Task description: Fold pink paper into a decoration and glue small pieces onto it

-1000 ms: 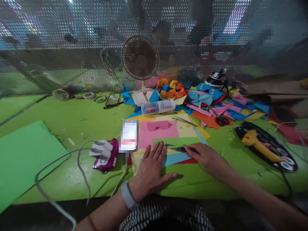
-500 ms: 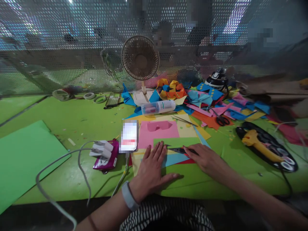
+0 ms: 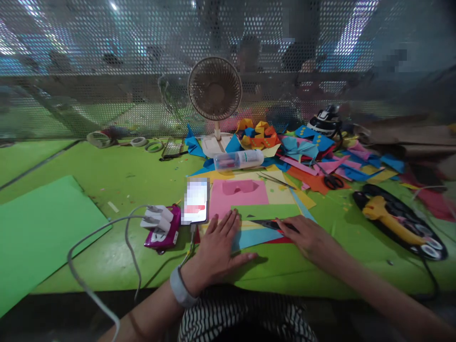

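Observation:
My left hand (image 3: 218, 249) lies flat, fingers spread, on a stack of coloured paper near the table's front edge. My right hand (image 3: 302, 237) is closed around a slim black pointed tool (image 3: 266, 223) with a little red by the grip; its exact kind is unclear. The tool lies low along the lower edge of a green paper strip (image 3: 270, 211), its tip towards my left hand. A small dark triangle (image 3: 251, 216) shows on the strip. Light blue paper (image 3: 254, 237) and red paper (image 3: 285, 241) stick out below. Behind is a pink sheet (image 3: 221, 194) with a raised, folded pink piece (image 3: 238, 186).
A lit phone (image 3: 195, 200) and a purple power bank (image 3: 164, 232) with white plugs and cables are on the left. Tweezers (image 3: 276, 179), a clear bottle (image 3: 238, 160), a fan (image 3: 214, 89) and paper scraps lie behind. Scissors (image 3: 333, 181) and a yellow-handled glue gun (image 3: 395, 218) are at right.
The whole view has shifted slightly, so things appear further right. My left hand has slid a little left across the paper, away from the tool's tip. My right hand keeps its hold.

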### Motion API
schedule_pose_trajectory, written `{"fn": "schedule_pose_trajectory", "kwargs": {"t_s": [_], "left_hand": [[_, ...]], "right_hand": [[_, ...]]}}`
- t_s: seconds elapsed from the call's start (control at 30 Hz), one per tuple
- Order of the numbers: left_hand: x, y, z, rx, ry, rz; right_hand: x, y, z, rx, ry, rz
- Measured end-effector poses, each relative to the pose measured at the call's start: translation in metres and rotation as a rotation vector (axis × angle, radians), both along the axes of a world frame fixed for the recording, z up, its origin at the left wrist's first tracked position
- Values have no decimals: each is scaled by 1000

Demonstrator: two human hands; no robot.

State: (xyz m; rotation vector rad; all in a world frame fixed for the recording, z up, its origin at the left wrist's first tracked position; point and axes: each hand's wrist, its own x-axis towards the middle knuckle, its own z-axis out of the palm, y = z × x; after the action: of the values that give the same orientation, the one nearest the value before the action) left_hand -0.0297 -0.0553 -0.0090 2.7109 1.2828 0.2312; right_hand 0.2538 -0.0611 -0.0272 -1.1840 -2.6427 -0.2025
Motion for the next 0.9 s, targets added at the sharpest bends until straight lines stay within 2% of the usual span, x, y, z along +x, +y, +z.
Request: {"fn": "schedule_pose_trajectory", "kwargs": {"t_s": [0.17,0.5,0.7,0.9], "left_hand": [[1,-2,-7,4,30,16],[1,-2,-4,10,11,16],[0,-3,-8,42,-1,4],[2,-3,-5,14,4,14]], "right_hand": [[-9,3,0,13,6,9],[-8,1,2,-28,-6,19],[-18,3,2,12,20,5],[-18,0,2,18,-19,19]]}}
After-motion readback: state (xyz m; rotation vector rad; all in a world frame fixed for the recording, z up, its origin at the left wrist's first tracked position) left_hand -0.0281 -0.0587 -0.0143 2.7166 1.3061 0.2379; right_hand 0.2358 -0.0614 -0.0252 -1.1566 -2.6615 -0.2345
